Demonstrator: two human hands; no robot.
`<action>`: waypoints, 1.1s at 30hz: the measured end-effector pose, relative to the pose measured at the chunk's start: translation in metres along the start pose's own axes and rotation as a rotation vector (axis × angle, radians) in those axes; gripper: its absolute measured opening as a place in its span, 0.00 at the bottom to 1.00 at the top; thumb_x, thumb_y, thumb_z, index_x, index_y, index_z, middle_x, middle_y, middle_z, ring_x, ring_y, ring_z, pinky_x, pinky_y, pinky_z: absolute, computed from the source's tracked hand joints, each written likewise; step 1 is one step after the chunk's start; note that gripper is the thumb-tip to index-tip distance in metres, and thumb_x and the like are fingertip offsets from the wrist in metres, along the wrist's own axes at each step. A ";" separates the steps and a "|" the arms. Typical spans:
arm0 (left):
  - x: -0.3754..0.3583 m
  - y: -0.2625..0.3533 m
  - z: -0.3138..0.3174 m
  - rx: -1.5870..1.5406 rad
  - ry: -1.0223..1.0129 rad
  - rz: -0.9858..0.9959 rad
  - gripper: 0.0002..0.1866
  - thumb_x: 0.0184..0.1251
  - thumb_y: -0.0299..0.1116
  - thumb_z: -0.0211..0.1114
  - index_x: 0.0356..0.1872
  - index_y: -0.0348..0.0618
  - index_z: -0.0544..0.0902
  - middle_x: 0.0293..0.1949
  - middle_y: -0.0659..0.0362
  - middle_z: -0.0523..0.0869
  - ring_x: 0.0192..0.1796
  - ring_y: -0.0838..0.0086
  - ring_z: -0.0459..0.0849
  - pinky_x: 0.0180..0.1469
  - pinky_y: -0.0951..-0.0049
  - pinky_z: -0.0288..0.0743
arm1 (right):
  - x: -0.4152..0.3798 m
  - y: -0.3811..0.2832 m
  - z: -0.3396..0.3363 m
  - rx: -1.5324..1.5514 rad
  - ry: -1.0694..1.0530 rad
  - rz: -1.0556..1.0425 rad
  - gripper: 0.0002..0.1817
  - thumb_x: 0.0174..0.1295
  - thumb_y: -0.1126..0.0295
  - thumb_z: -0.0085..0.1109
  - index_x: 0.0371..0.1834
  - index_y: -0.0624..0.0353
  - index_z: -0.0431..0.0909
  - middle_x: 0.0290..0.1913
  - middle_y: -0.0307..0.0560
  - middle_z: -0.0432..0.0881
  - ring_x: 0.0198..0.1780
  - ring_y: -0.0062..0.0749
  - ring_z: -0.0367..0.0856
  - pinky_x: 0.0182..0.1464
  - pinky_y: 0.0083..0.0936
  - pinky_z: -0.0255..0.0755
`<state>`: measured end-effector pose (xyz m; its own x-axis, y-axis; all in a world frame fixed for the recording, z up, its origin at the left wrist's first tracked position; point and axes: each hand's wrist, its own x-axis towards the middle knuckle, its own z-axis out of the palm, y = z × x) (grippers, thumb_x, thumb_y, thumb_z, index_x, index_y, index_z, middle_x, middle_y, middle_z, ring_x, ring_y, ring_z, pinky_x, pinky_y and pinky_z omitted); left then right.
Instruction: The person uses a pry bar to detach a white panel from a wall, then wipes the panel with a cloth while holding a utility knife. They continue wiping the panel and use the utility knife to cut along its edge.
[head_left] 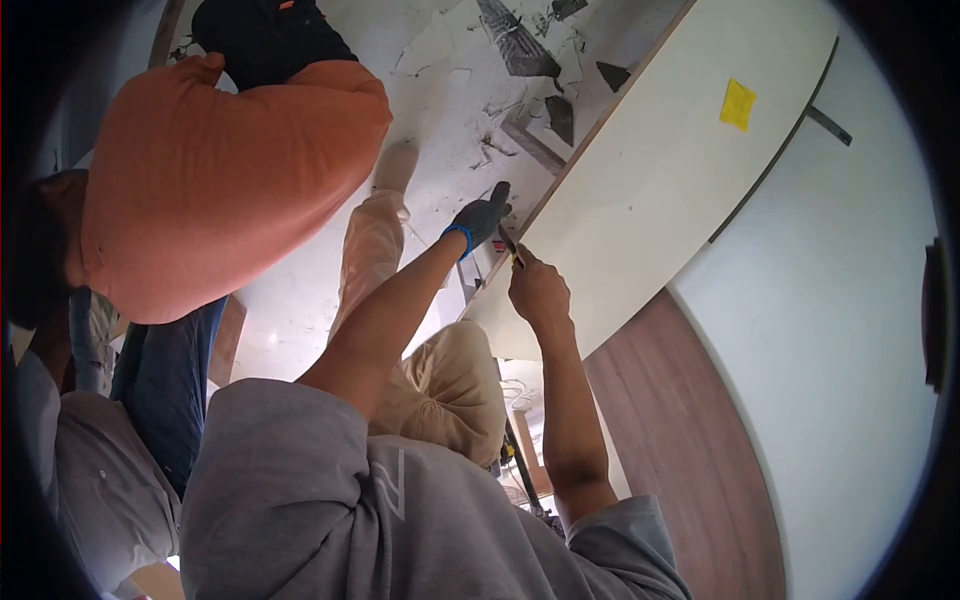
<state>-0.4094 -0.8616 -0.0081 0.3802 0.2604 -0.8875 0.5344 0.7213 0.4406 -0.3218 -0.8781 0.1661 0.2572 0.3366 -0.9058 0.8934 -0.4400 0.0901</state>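
Note:
My left hand (480, 217), in a dark glove with a blue cuff, reaches to the near edge of a long cream panel (630, 210), with a finger stretched out. Closed round the yellow handle of a knife (511, 243) is my bare right hand (540, 290), just over that same edge. The dark blade points up towards the gloved palm, close to it. Along the panel's side runs a thin brown edge (592, 130).
Dark broken pieces (520, 45) and scraps litter the pale floor (430, 100). A person in an orange shirt (230, 170) bends down on my left, with another person's grey shirt (110, 470) behind. A yellow note (737, 104) lies on the panel; brown wood-grain board (690, 450) is at right.

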 end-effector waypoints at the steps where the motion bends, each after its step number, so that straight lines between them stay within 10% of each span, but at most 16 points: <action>1: -0.004 0.002 -0.002 0.008 0.005 -0.029 0.48 0.64 0.72 0.26 0.37 0.36 0.84 0.36 0.40 0.84 0.46 0.50 0.83 0.52 0.56 0.70 | -0.009 0.002 0.000 -0.013 0.054 -0.007 0.24 0.65 0.63 0.47 0.65 0.47 0.68 0.36 0.61 0.82 0.39 0.56 0.83 0.43 0.47 0.76; 6: -0.039 0.023 0.005 -0.122 -0.055 0.004 0.45 0.65 0.72 0.31 0.42 0.40 0.83 0.30 0.48 0.83 0.37 0.61 0.80 0.47 0.62 0.68 | -0.045 0.022 0.003 0.026 0.126 0.032 0.24 0.67 0.63 0.45 0.67 0.49 0.63 0.35 0.59 0.81 0.36 0.56 0.82 0.39 0.48 0.76; 18: -0.084 -0.034 0.023 0.033 -0.198 0.080 0.37 0.72 0.64 0.31 0.56 0.48 0.79 0.51 0.55 0.84 0.51 0.60 0.80 0.61 0.68 0.63 | -0.131 0.022 0.080 0.245 0.236 0.068 0.25 0.64 0.69 0.50 0.67 0.54 0.65 0.29 0.58 0.79 0.31 0.53 0.80 0.34 0.45 0.74; 22: -0.085 -0.061 0.035 0.486 -0.119 0.301 0.33 0.74 0.57 0.29 0.62 0.44 0.70 0.49 0.40 0.81 0.51 0.48 0.79 0.56 0.58 0.69 | -0.116 0.031 0.133 0.193 0.221 0.042 0.25 0.65 0.67 0.48 0.67 0.51 0.65 0.31 0.58 0.79 0.33 0.53 0.81 0.37 0.46 0.74; 26: -0.051 -0.079 0.048 0.278 0.064 0.030 0.45 0.68 0.68 0.27 0.29 0.36 0.83 0.28 0.42 0.84 0.42 0.50 0.82 0.49 0.56 0.70 | -0.077 0.020 0.166 0.184 0.281 0.022 0.25 0.66 0.64 0.47 0.68 0.51 0.63 0.33 0.61 0.79 0.34 0.55 0.80 0.37 0.47 0.74; 33: -0.099 -0.079 0.043 0.515 0.012 0.468 0.34 0.74 0.59 0.28 0.47 0.39 0.76 0.40 0.41 0.83 0.41 0.46 0.81 0.49 0.53 0.71 | -0.130 0.046 0.169 0.179 0.354 -0.031 0.26 0.66 0.63 0.50 0.68 0.50 0.63 0.29 0.53 0.77 0.26 0.45 0.81 0.27 0.39 0.74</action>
<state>-0.4573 -0.9720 0.0510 0.6515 0.4789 -0.5884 0.6072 0.1358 0.7829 -0.3765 -1.0823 0.2178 0.3701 0.6041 -0.7057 0.8323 -0.5532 -0.0371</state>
